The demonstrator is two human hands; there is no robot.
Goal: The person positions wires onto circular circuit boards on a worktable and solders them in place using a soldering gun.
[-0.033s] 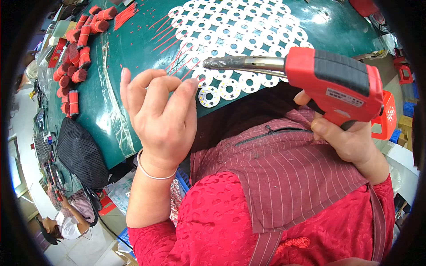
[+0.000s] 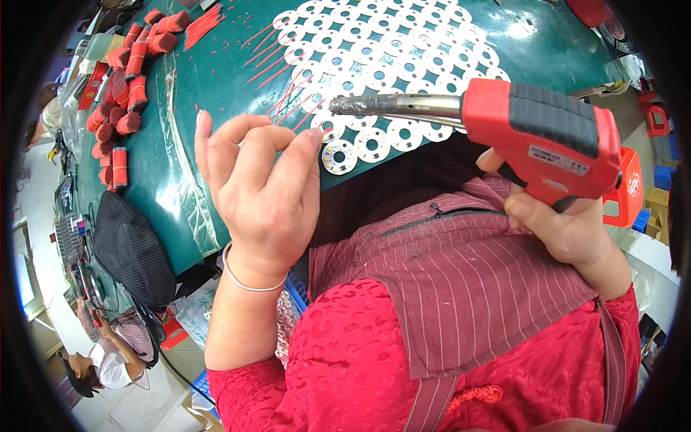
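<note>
My right hand [image 2: 554, 219] is wrapped round the grip of a red and black soldering gun [image 2: 543, 137]. Its long, darkened metal tip [image 2: 363, 105] points left, above the nearest row of white ring-shaped circuit boards [image 2: 372, 145]. My left hand [image 2: 266, 180] is closed in a pinch at the left edge of these boards. A short bit of red wire shows at its fingertips, mostly hidden by the fingers. Further red wires [image 2: 268, 63] lie with their ends on the boards in the left column. One board [image 2: 339, 156] with small yellow chips lies just right of the pinching fingers.
Bundles of red wire [image 2: 137, 57] are heaped along the green table's [image 2: 209, 86] left side, with loose red wires [image 2: 203, 27] at the back. A black mesh-covered object [image 2: 132, 241] hangs by the left edge. Another person [image 2: 108, 363] sits far left.
</note>
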